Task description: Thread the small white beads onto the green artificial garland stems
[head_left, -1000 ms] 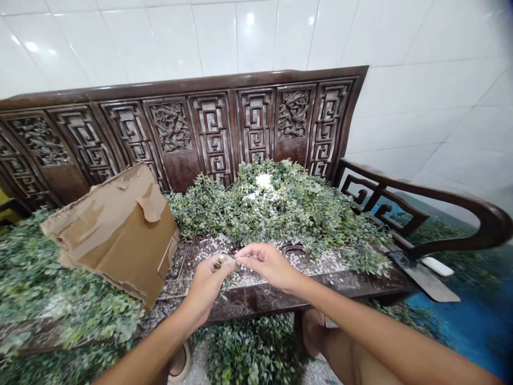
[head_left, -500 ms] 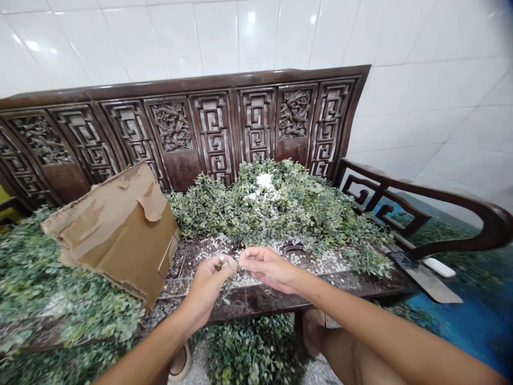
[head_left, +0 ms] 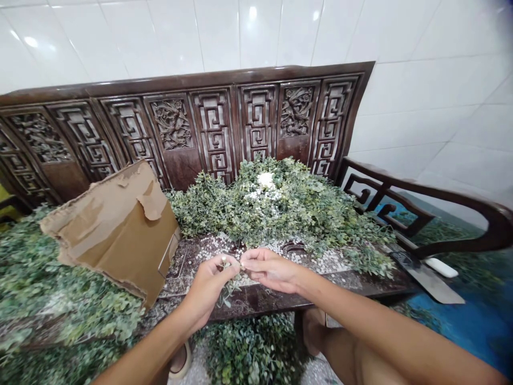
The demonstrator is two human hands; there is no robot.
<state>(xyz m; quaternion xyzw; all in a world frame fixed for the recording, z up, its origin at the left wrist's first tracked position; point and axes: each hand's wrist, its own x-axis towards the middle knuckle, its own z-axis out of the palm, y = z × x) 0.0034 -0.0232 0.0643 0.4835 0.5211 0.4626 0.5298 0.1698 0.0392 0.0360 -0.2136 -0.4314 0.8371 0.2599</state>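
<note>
My left hand (head_left: pixel 210 283) pinches a small green sprig (head_left: pixel 229 291) over the bench's front edge, its leaves hanging below the fingers. Fingertips of my right hand (head_left: pixel 270 270) are closed at the sprig's end, meeting those of my left hand; whatever small piece they grip is too small to make out. Behind the hands, many small white pieces (head_left: pixel 218 245) are scattered on the dark wooden seat. A large heap of green artificial foliage (head_left: pixel 292 206) lies there, with a white pile (head_left: pixel 265 181) on top.
Torn cardboard (head_left: pixel 120 230) leans on the left, amid more foliage (head_left: pixel 28 267). The carved backrest (head_left: pixel 176 160) runs behind. At the right are the curved armrest (head_left: pixel 460 200), a flat dark device (head_left: pixel 427 278) and a white case (head_left: pixel 441 267). More foliage (head_left: pixel 252 350) lies below the seat.
Both hands have shifted very slightly right, still together, and more of the sprig's leaves show below my left fingers. The camera view has moved a little.
</note>
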